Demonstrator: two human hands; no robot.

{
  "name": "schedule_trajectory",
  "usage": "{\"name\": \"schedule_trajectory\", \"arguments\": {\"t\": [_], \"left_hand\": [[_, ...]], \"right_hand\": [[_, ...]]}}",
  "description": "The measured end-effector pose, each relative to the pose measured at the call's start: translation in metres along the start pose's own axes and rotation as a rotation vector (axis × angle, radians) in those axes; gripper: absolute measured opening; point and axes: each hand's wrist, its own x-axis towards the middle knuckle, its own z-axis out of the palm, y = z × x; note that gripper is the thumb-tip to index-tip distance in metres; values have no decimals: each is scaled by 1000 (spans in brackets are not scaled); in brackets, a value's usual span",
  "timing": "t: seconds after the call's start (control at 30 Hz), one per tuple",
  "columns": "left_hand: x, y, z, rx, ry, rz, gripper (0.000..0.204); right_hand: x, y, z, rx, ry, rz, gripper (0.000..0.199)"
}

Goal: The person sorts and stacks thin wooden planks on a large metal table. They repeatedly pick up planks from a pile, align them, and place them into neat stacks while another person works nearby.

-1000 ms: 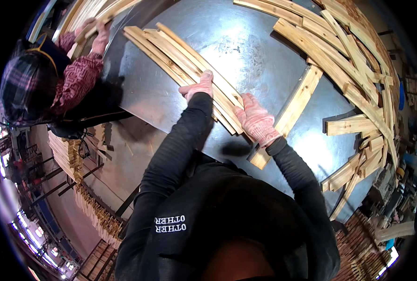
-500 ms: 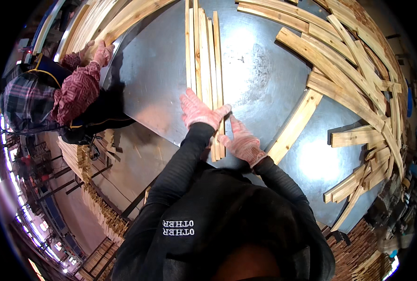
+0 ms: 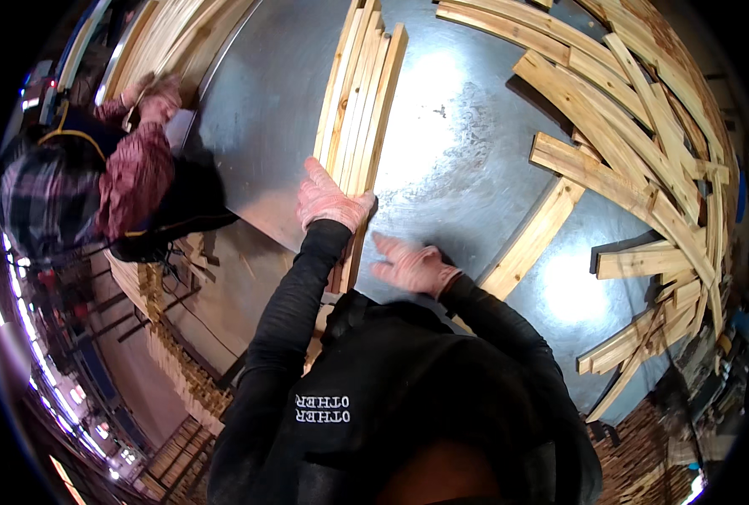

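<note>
My left hand (image 3: 332, 200), in a pinkish knit glove, spans a bundle of long pale wooden strips (image 3: 359, 109). Its fingers lie along the left side and the thumb is at the right side, gripping them. The strips lie side by side, pointing away from me on the metal tabletop (image 3: 282, 93), their far ends uneven. To the right of the bundle, my right hand (image 3: 416, 265), gloved alike and slightly blurred, is apart from the wood with its fingers stretched out. Nothing shows in it.
Loose wooden boards (image 3: 610, 126) lie crisscrossed along the right side. One board (image 3: 536, 240) slants across the table near my right forearm. At the left a co-worker in a plaid cap (image 3: 50, 198) handles more strips (image 3: 193, 34). Stacked wood (image 3: 168, 362) stands at lower left.
The bundle has shifted left and tilted, its near end swinging left with my left hand. My right hand has come off the strips. The co-worker's hands have moved slightly left.
</note>
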Motion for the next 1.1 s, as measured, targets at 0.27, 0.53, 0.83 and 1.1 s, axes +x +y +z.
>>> {"name": "schedule_trajectory", "arguments": {"t": [0.27,0.53,0.83,1.1], "left_hand": [[68,-98,36,-1957,-908,438,67],[120,-126,1,-798,-280,103,53],[87,-97,-46,71,203,-29,116],[89,-153,-49,273,274,91,100]], "right_hand": [[14,-24,-5,902,143,-159,74],[94,-60,20,250,556,-158,85],[96,-111,-92,-396,-122,-165,41],[-143,109,-265,-1086,555,472,107]]}}
